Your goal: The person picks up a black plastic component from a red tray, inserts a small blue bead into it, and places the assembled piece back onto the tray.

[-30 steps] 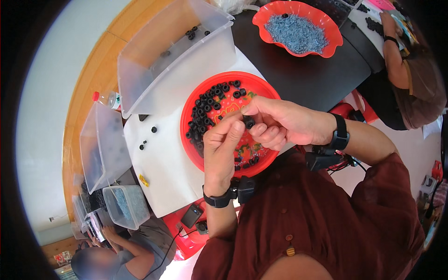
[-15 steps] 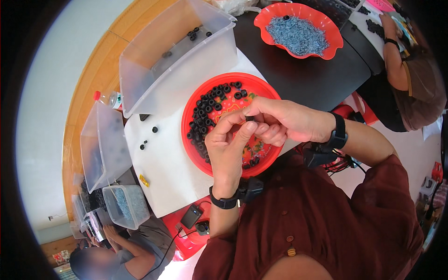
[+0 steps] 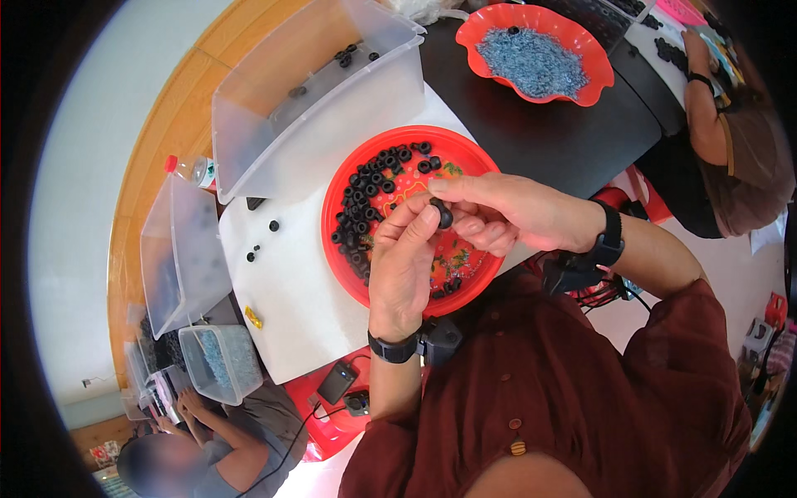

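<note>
Between my two hands, above a round red tray (image 3: 332, 261), is a small round black part (image 3: 442, 214) with a hollow in it. My left hand (image 3: 403, 261) pinches it between thumb and forefinger. From the right, my right hand (image 3: 506, 212) grips the same part, its thumb laid along the top and its other fingers curled beneath. Many black ring-shaped pieces (image 3: 363, 195) are heaped along the tray's left and far side. A few more black pieces (image 3: 448, 287) rest at its near edge, below my hands.
A large clear bin (image 3: 332, 124) stands beyond the tray, with several black parts inside. A red scalloped bowl (image 3: 602, 83) of small blue-grey pieces sits at the far right. Loose black bits (image 3: 274, 226) and a yellow wrapper (image 3: 253, 317) lie left. Two other people work nearby.
The black part has turned and shows more between my fingertips. My left thumb has shifted slightly up and left off it. The tray's contents look the same.
</note>
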Demonstrator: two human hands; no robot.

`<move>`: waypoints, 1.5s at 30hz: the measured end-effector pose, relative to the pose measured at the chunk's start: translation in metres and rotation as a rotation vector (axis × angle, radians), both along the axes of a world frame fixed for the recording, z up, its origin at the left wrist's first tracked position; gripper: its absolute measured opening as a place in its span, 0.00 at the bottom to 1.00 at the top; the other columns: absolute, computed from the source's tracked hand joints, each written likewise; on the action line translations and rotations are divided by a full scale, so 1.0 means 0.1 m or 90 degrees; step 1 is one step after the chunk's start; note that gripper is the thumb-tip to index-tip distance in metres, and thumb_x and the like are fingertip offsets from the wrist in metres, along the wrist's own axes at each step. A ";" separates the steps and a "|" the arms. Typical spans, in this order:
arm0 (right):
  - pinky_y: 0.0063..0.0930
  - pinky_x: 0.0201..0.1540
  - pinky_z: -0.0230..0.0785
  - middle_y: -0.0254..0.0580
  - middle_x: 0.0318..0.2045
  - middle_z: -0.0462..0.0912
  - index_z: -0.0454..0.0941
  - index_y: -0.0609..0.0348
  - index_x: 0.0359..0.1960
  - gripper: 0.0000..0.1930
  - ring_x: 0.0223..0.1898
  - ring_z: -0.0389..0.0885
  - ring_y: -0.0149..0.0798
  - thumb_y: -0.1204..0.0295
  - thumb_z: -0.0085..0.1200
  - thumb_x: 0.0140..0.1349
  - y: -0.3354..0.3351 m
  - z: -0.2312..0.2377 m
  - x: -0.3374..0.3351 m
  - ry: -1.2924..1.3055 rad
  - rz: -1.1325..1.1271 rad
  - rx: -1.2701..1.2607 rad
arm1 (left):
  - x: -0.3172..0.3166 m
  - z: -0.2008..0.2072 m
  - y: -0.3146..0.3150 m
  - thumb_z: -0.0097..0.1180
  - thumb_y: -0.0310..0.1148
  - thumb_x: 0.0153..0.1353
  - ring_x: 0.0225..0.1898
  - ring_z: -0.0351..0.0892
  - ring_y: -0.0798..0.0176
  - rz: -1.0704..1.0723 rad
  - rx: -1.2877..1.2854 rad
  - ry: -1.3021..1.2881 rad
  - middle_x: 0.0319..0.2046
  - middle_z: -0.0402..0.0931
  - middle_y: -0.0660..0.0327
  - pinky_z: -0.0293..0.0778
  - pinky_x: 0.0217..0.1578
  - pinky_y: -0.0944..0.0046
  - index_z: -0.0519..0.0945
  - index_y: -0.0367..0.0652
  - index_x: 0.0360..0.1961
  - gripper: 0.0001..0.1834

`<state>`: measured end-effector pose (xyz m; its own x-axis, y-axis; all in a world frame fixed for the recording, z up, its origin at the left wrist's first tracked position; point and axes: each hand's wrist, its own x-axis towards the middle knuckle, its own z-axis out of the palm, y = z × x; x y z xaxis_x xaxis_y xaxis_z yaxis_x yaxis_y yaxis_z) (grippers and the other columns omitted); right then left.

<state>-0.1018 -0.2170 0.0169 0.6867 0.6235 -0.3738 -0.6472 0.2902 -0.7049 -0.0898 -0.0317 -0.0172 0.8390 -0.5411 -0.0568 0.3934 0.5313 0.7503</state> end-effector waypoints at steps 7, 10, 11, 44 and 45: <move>0.21 0.30 0.63 0.35 0.33 0.75 0.76 0.57 0.39 0.18 0.29 0.72 0.29 0.71 0.68 0.47 0.07 0.11 -0.11 -0.831 -0.366 -0.505 | -0.04 0.10 -0.02 0.55 0.29 0.61 0.41 0.75 0.70 0.102 0.041 0.003 0.39 0.79 0.63 0.68 0.49 0.67 0.79 0.38 0.41 0.09; 0.32 0.39 0.65 0.35 0.36 0.76 0.73 0.54 0.43 0.21 0.38 0.76 0.38 0.65 0.64 0.46 0.12 0.05 -0.08 -1.069 -0.390 -0.695 | -0.08 0.12 -0.07 0.51 0.31 0.64 0.44 0.74 0.68 0.101 0.067 -0.030 0.41 0.78 0.62 0.66 0.50 0.66 0.77 0.38 0.44 0.10; 0.33 0.42 0.64 0.33 0.37 0.77 0.75 0.53 0.44 0.23 0.40 0.76 0.36 0.63 0.65 0.45 0.13 0.01 -0.09 -1.090 -0.375 -0.722 | -0.09 0.16 -0.09 0.53 0.28 0.63 0.42 0.74 0.70 0.122 0.076 -0.037 0.40 0.78 0.62 0.68 0.47 0.68 0.78 0.38 0.43 0.09; 0.34 0.45 0.67 0.38 0.34 0.79 0.78 0.61 0.41 0.21 0.38 0.77 0.40 0.74 0.66 0.40 0.14 -0.03 -0.04 -1.094 -0.433 -0.602 | -0.18 0.13 -0.14 0.53 0.25 0.62 0.37 0.75 0.74 0.187 0.096 -0.040 0.36 0.79 0.64 0.70 0.41 0.74 0.79 0.36 0.41 0.07; 0.34 0.45 0.67 0.38 0.34 0.79 0.78 0.61 0.41 0.21 0.38 0.77 0.40 0.74 0.66 0.40 0.14 -0.03 -0.04 -1.095 -0.433 -0.602 | -0.18 0.14 -0.15 0.53 0.25 0.62 0.37 0.75 0.74 0.194 0.096 -0.044 0.36 0.78 0.65 0.70 0.41 0.73 0.79 0.37 0.40 0.07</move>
